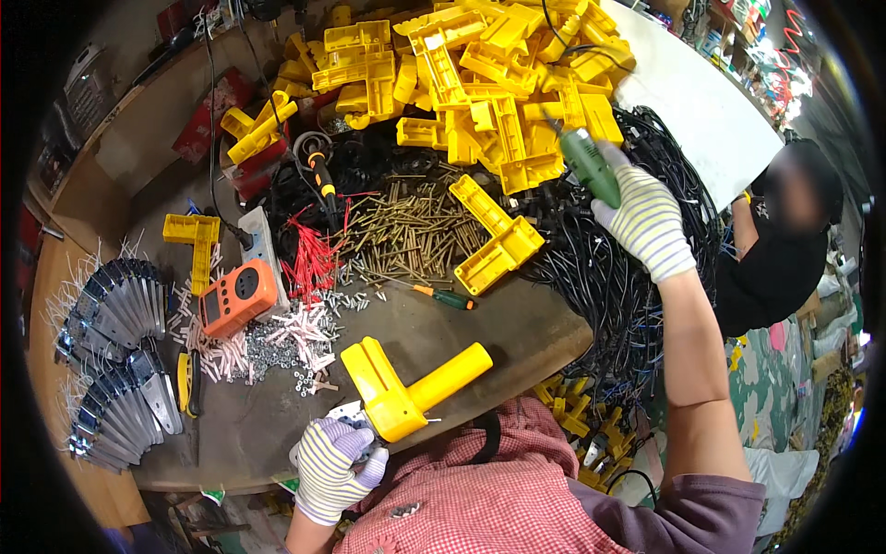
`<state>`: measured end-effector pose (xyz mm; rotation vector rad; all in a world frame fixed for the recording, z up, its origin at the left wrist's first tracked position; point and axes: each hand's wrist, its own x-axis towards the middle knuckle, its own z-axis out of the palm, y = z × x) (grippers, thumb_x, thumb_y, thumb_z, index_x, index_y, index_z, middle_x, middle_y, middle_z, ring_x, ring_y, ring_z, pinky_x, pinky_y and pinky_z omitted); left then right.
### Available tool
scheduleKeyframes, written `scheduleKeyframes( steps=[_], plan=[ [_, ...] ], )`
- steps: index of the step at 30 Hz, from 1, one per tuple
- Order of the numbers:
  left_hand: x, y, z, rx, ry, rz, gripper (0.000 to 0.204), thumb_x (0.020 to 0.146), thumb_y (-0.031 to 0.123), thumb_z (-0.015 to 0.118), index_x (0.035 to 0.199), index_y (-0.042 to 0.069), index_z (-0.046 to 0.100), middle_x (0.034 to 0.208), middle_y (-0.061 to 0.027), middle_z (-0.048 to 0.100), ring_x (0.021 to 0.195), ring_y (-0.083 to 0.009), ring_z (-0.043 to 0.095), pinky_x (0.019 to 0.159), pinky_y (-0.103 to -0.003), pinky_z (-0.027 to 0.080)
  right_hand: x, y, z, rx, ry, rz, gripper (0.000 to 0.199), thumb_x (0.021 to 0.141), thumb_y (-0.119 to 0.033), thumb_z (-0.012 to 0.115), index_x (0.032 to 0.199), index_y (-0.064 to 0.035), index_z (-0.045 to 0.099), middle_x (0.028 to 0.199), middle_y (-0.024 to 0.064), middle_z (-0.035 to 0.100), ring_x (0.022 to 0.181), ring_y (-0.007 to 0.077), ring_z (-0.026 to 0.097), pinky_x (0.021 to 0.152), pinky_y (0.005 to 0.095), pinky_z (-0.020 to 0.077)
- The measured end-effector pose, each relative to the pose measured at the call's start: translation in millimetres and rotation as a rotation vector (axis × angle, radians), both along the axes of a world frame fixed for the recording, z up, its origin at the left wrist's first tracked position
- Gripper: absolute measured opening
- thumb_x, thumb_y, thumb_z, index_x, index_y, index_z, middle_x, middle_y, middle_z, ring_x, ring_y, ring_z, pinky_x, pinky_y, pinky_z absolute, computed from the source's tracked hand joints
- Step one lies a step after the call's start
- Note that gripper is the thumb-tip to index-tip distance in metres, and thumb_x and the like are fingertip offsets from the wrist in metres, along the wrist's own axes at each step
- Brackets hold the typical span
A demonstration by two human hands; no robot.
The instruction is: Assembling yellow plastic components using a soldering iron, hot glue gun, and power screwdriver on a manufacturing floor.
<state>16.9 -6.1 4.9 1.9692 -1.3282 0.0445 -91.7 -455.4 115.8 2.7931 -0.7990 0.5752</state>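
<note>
At the table's front edge, my left hand (337, 469), in a striped glove, is closed on the grey metal end of a yellow plastic tool housing (392, 397). The housing lies tilted, its round handle pointing up and to the right. My right hand (646, 208), gloved the same way, is raised at the far right, wrapped round a green electric screwdriver (591, 168). Its tip is hidden among yellow housing shells (506, 120) piled at the back. A loose yellow shell (498, 242) lies left of that hand, and a small green-handled screwdriver (445, 296) lies on the table below it.
Long brass-coloured screws (415, 222) are heaped mid-table. Black cables (614, 286) spill over the right edge. An orange meter (242, 297), nuts (268, 353), red ties (311, 258), yellow-handled pliers (189, 381) and stacked metal blades (115, 406) fill the left. Another person (780, 249) is at right.
</note>
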Motion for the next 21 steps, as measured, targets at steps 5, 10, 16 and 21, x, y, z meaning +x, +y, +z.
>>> scheduleKeyframes(
  steps=[5, 10, 16, 21],
  plan=[
    [-0.1, -0.1, 9.2, 0.009, -0.088, 0.012, 0.031, 0.07, 0.008, 0.073, 0.1, 0.01, 0.064, 0.069, -0.0028, 0.053, 0.064, -0.024, 0.053, 0.068, -0.039, 0.047, -13.3, 8.3, -9.2, -0.348, -0.086, -0.105, 0.066, 0.074, -0.035, 0.082, 0.13, -0.0128, 0.055, 0.091, 0.013, 0.065, 0.084, 0.0331, 0.065, 0.076, 0.0468, 0.0535],
    [0.7, 25.4, 22.2, 0.089, -0.084, 0.295, 0.04, 0.074, 0.018, 0.072, 0.109, 0.003, 0.064, 0.084, -0.0117, 0.058, 0.077, -0.0332, 0.055, 0.072, -0.046, 0.044, -39.5, 82.8, -23.5, 0.225, 0.439, -0.048, 0.083, 0.076, -0.028, 0.079, 0.148, -0.0132, 0.04, 0.082, 0.0144, 0.068, 0.079, 0.0341, 0.069, 0.074, 0.0451, 0.0542],
    [19.1, 21.5, 41.2, 0.341, 0.031, 0.181, 0.072, 0.063, 0.039, 0.083, 0.121, 0.004, 0.06, 0.102, -0.0147, 0.059, 0.097, -0.0365, 0.056, 0.093, -0.049, 0.042, -18.1, 51.4, 47.0, 0.945, -0.477, 0.183, 0.044, 0.079, -0.012, 0.065, 0.122, -0.0023, 0.062, 0.07, -0.0068, 0.046, 0.062, 0.002, 0.045, 0.055, 0.017, 0.036],
    [28.3, 8.9, 43.1, 0.381, 0.07, 0.166, 0.074, 0.06, 0.04, 0.086, 0.121, 0.005, 0.062, 0.092, -0.0154, 0.061, 0.088, -0.0359, 0.058, 0.083, -0.047, 0.047, 37.7, 74.9, 73.2, 1.138, -0.629, 0.528, 0.04, 0.086, -0.021, 0.063, 0.118, 0.0024, 0.063, 0.072, -0.0087, 0.048, 0.054, -0.0007, 0.035, 0.048, 0.0163, 0.0229]
  ],
)
